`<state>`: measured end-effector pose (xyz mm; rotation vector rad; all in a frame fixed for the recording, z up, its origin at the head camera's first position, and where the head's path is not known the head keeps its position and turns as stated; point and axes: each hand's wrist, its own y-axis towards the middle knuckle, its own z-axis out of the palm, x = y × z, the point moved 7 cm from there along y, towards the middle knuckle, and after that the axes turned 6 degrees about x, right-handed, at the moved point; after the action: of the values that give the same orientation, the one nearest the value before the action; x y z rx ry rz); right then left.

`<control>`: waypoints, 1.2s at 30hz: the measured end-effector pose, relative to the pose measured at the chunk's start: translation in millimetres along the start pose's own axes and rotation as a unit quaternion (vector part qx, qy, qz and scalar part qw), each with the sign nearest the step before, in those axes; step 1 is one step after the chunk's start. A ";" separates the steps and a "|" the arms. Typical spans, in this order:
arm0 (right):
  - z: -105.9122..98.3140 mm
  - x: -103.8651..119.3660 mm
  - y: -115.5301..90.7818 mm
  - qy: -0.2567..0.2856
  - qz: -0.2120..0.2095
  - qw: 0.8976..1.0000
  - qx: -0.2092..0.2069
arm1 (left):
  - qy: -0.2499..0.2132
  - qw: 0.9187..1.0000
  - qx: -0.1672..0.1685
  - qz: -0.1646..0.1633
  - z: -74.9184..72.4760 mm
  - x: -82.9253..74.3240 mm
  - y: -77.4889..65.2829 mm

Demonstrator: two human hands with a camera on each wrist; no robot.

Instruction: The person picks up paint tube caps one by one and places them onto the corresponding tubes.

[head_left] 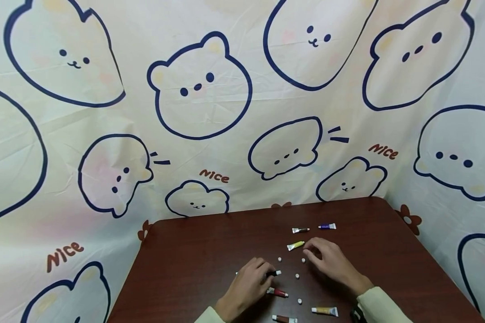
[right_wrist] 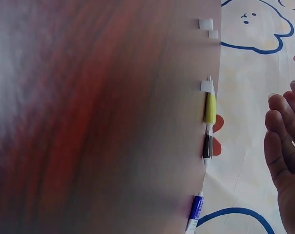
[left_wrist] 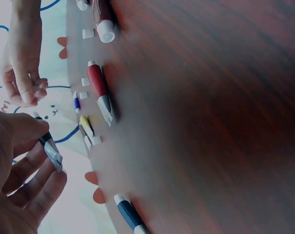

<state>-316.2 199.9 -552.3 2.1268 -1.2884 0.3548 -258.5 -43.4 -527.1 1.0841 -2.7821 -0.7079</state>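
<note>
My left hand (head_left: 248, 282) pinches a small black paint tube (left_wrist: 51, 152) between thumb and fingers. The tube's silver crimped end sticks out past the fingertips in the left wrist view. Just below that hand lies a red paint tube (head_left: 278, 293), and a dark blue tube (left_wrist: 130, 214) rests on the table in the left wrist view. My right hand (head_left: 333, 260) hovers beside a yellow paint tube (head_left: 295, 246), its fingers loosely bent. Nothing shows between the right fingers (right_wrist: 279, 141), though their inner side is partly hidden.
Small white caps (head_left: 297, 276) are scattered between the hands. A dark brown tube (head_left: 301, 230) and a blue tube (head_left: 327, 226) lie farther back. An ochre tube (head_left: 324, 311) and a brown tube (head_left: 284, 319) lie near the front. A patterned cloth (head_left: 198, 112) hangs behind the brown table (head_left: 178, 255).
</note>
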 end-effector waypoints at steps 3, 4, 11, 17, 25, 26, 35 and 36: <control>-1.4 -3.1 2.3 -0.007 -0.003 1.000 -0.005 | -0.001 1.000 -0.007 0.002 -1.2 0.3 -3.5; -2.0 -4.0 3.0 -0.007 -0.007 1.000 -0.008 | -0.001 1.000 -0.009 0.003 -1.6 0.3 -4.6; -5.0 -13.0 4.7 -0.005 -0.013 1.000 -0.014 | -0.006 1.000 -0.020 -0.003 -4.1 -0.5 -12.5; -5.4 -20.8 6.1 -0.013 -0.002 1.000 -0.003 | 0.001 0.999 -0.032 -0.008 -5.0 0.4 -20.9; -8.1 -30.9 8.8 -0.016 0.005 1.000 0.005 | 0.015 0.999 -0.046 -0.010 -5.1 1.0 -36.3; -8.2 -33.0 9.2 -0.017 0.007 1.000 0.006 | 0.015 0.999 -0.049 -0.008 -5.6 0.6 -38.4; -12.4 -48.1 12.8 -0.036 0.021 0.999 0.022 | 0.032 0.997 -0.067 -0.008 -6.3 1.8 -53.5; -12.9 -49.3 12.9 -0.035 0.022 0.999 0.021 | 0.031 0.997 -0.066 -0.009 -5.7 2.4 -54.6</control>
<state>-350.3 238.3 -563.1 2.1668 -1.3801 0.3319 -225.0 -82.4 -546.5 1.0886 -2.6359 -0.8311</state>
